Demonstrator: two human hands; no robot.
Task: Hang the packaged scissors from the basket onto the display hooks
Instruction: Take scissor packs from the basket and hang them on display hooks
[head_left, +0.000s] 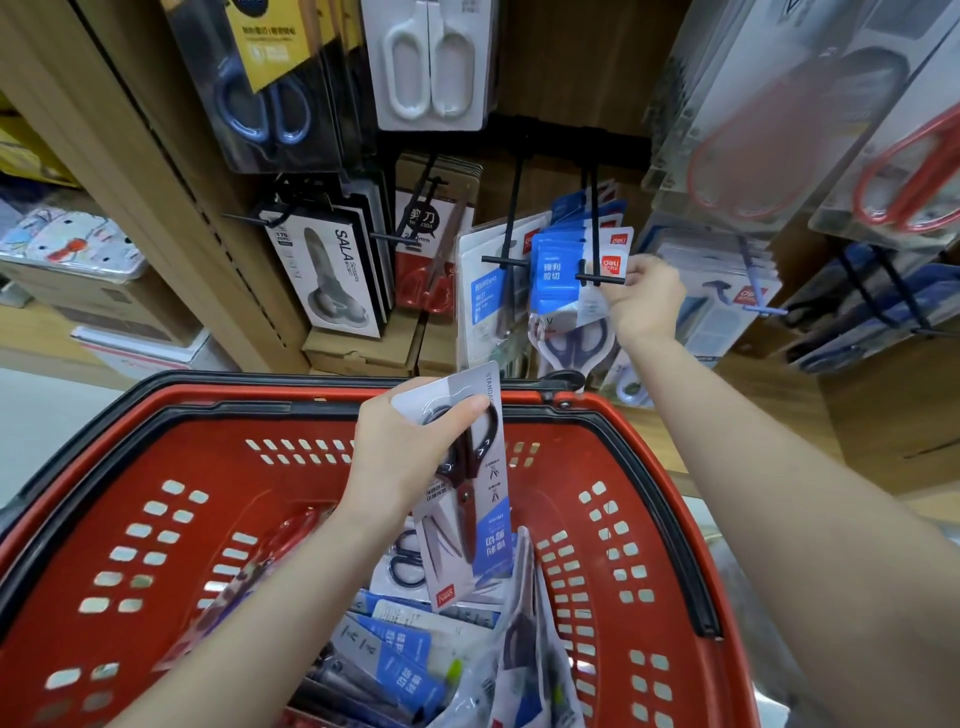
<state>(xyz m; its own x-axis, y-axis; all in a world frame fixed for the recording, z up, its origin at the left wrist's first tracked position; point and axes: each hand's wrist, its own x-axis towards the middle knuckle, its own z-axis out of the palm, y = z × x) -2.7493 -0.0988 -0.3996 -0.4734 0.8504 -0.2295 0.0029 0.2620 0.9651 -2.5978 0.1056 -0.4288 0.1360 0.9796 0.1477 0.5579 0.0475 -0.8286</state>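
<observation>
Gripping one packaged scissors (470, 519) in the left hand (400, 457), thumb across the card's front, fingers curled behind it. Beneath those fingers, the red basket (156, 415) with more packs (400, 654). Pinching a blue-carded pack (556, 280) in the right hand (644, 301), fingertips just below the tip of the black hook (602, 279).

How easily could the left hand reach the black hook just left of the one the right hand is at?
Probably yes. The left hand, gripping a scissors pack above the basket, sits below that hook with open space between. The right hand pinches a hanging pack at the neighbouring hook, aside.
</observation>
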